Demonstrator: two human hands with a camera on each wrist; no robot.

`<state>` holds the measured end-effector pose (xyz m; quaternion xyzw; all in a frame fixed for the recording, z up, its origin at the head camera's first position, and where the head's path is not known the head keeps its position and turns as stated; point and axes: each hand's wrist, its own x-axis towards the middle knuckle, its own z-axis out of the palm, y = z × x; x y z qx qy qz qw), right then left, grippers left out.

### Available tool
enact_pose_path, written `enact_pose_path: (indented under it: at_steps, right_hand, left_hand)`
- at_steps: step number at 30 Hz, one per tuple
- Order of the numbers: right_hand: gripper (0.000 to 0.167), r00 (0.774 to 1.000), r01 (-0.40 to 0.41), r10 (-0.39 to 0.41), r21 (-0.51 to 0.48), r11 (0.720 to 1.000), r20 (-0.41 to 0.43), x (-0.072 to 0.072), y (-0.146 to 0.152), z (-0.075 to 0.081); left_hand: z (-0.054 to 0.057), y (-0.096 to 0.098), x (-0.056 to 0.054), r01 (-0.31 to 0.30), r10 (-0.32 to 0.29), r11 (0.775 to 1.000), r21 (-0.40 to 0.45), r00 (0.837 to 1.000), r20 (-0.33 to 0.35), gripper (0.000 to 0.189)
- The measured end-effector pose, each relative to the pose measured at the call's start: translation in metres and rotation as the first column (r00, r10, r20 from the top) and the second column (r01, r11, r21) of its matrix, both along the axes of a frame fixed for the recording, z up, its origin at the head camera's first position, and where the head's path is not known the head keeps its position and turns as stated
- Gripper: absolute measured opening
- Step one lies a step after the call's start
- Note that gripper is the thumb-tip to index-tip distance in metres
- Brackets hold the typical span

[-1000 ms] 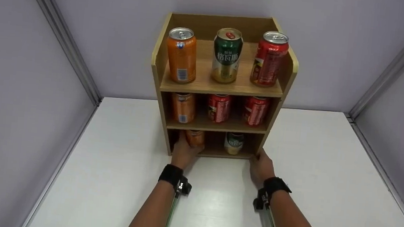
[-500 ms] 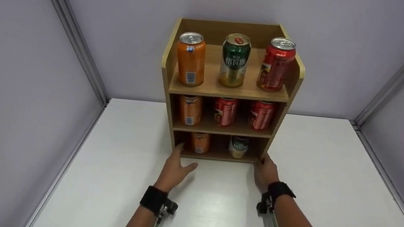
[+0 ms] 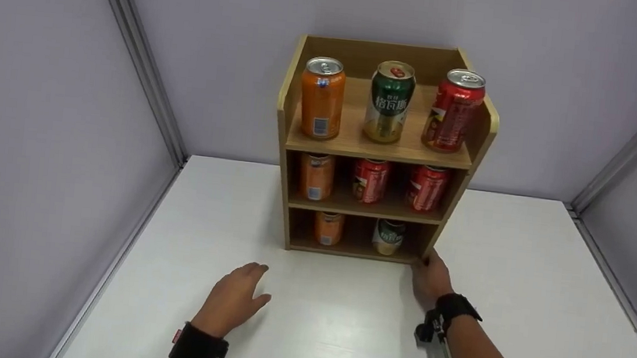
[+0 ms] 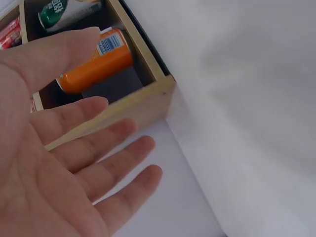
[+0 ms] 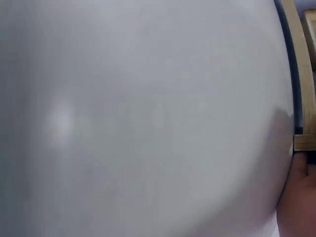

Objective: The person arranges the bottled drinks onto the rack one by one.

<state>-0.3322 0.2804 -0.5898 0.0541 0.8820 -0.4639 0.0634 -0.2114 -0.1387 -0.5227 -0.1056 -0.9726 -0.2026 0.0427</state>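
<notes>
A three-level wooden shelf (image 3: 356, 149) stands against the back wall, holding upright drink cans. My left hand (image 3: 234, 296) hovers over the table, front left of the shelf, with fingers spread and nothing in it. Its bare palm and loosely extended fingers show in the left wrist view, overlapping an orange can (image 4: 98, 69). At the shelf's lower right front corner my right hand (image 3: 431, 280) touches the wood; its fingertips are mostly hidden, so whether they curl round the edge I cannot tell. On the bottom level stand another view of that orange can (image 3: 328, 229) and a green-and-white can (image 3: 389, 238).
The top level carries an orange can (image 3: 322, 100), a green can (image 3: 390, 104) and a red can (image 3: 454, 113). On the middle level are one orange can (image 3: 317, 177) and two red cans (image 3: 371, 182). Grey panels enclose the white table (image 3: 327, 326) at the back and sides.
My left hand has let go of the bottom orange can and drawn back toward the front left. The right hand stays at the shelf corner. The head view has shifted slightly.
</notes>
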Motion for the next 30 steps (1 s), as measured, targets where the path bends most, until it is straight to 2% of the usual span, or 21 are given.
enact_pose_path:
  at_steps: [3,6,10,13,16,18,20,24,27,30]
  right_hand:
    - [0.061,1.000,-0.015,0.015,0.008,1.000,-0.017,0.002,0.012,0.000]
    - [0.067,0.999,-0.037,0.037,-0.014,0.999,-0.012,0.013,0.023,-0.002]
    - [0.074,0.998,-0.067,0.069,-0.099,0.993,0.013,0.035,0.032,0.002]
    - [0.077,0.997,-0.052,0.059,-0.138,0.989,0.042,0.060,0.039,0.008]
    - [0.078,0.996,-0.022,0.026,-0.050,0.999,0.090,0.088,0.048,0.015]
    - [0.079,0.993,-0.017,0.007,0.079,0.997,0.121,0.106,0.055,0.022]
    - [0.080,0.989,-0.033,0.000,0.223,0.974,0.146,0.124,0.065,0.027]
    - [0.080,0.984,-0.058,-0.027,0.456,0.888,0.178,0.157,0.088,0.034]
    - [0.083,0.979,-0.039,-0.083,0.572,0.820,0.187,0.174,0.113,0.038]
    - [0.086,0.977,0.015,-0.144,0.627,0.779,0.155,0.184,0.143,0.046]
  left_hand:
    - [-0.004,-0.005,0.004,-0.078,0.077,0.996,0.051,0.997,0.004,0.052]
    - [-0.009,-0.013,0.010,-0.152,0.154,0.984,0.093,0.988,-0.013,0.051]
    - [-0.011,-0.026,0.020,-0.227,0.233,0.967,0.117,0.972,-0.041,0.050]
    - [-0.009,-0.033,0.023,-0.258,0.266,0.958,0.129,0.963,-0.048,0.050]
    - [-0.004,-0.039,0.024,-0.268,0.278,0.954,0.134,0.959,-0.055,0.051]
    - [-0.002,-0.042,0.024,-0.261,0.273,0.955,0.138,0.959,-0.071,0.051]
    - [-0.001,-0.044,0.026,-0.248,0.263,0.959,0.136,0.959,-0.107,0.051]
    - [-0.005,-0.051,0.032,-0.245,0.267,0.959,0.141,0.948,-0.173,0.051]
    - [-0.006,-0.058,0.037,-0.288,0.307,0.946,0.149,0.943,-0.131,0.053]
    - [-0.007,-0.068,0.037,-0.352,0.363,0.923,0.158,0.931,-0.045,0.057]
